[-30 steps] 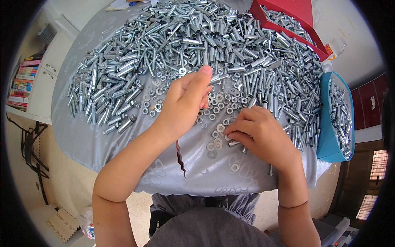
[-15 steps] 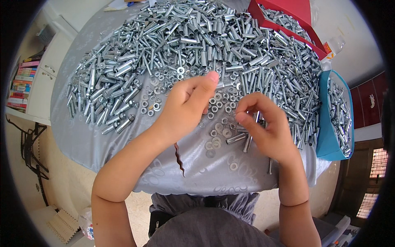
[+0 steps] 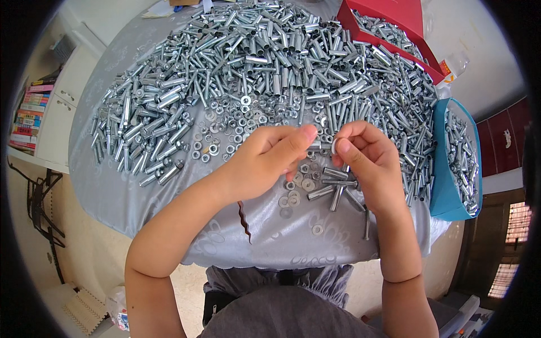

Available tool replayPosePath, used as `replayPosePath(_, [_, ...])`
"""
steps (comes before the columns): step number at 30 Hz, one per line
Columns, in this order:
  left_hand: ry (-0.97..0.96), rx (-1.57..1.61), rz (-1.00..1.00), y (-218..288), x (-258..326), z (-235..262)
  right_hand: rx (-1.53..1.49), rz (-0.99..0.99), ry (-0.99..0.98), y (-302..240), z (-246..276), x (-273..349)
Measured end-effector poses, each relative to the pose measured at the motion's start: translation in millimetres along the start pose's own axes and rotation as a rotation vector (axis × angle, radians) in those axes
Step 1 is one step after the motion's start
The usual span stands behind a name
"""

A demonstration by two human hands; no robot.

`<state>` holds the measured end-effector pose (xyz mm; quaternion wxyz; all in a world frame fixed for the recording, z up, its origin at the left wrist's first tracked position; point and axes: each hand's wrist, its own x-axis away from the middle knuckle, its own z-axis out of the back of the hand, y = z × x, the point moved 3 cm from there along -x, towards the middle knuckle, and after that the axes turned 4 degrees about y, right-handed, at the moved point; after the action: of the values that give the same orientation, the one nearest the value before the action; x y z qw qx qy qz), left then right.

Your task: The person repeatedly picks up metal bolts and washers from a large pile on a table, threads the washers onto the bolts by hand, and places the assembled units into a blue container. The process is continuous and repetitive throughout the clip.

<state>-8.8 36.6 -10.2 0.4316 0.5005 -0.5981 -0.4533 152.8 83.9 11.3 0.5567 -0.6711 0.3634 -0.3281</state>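
Note:
My left hand (image 3: 262, 160) is closed on a metal bolt (image 3: 321, 146), its shank sticking out to the right past my thumb. Pinched between my right thumb and fingers is a flat washer (image 3: 334, 146), held at the bolt's free end. I cannot tell whether it sits around the shank or only touches it. My right hand (image 3: 369, 160) hovers over a few metal sleeves (image 3: 321, 192) and bolts. Below the hands, loose washers (image 3: 293, 198) lie on the grey tablecloth (image 3: 270, 242), and nuts (image 3: 241, 122) with more washers are spread in front of the heap.
A large heap of metal sleeves (image 3: 276, 42) covers the back of the table. Sleeve anchors (image 3: 163, 101) are piled at left, bolts (image 3: 403, 124) at right. A red box (image 3: 431, 67) and a teal box (image 3: 448, 163), both holding metal parts, stand along the right side.
Both hands have come together: the left shifted right with the bolt, and the right rose slightly, bringing the washer to the bolt's end. More bolts now show beneath my right hand.

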Motion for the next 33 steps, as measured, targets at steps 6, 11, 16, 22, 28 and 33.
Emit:
replayPosePath(6, [-0.03,0.055,0.031,1.0,-0.4,-1.3,-0.058,-0.072,-0.02,3.0,-1.7,0.7])
replayPosePath(11, [-0.073,0.107,0.067,3.8,0.7,-2.8,-0.111,-0.154,-0.037,2.1,-1.4,-0.2])
replayPosePath(16, [-0.078,0.175,0.107,1.8,-1.3,-2.4,-0.048,-0.074,0.032,4.0,-0.6,1.7])
replayPosePath(22, [-0.025,0.16,0.094,0.8,-0.8,-1.9,-0.005,0.019,0.026,-0.6,-7.1,6.4])
replayPosePath(28, [-0.08,0.078,0.092,-1.7,-1.3,-2.7,0.136,0.128,0.032,2.2,-10.2,7.4])
replayPosePath(33, [-0.069,0.2,0.156,3.3,-0.6,-2.8,0.266,0.265,-0.058,-8.2,-11.0,9.6])
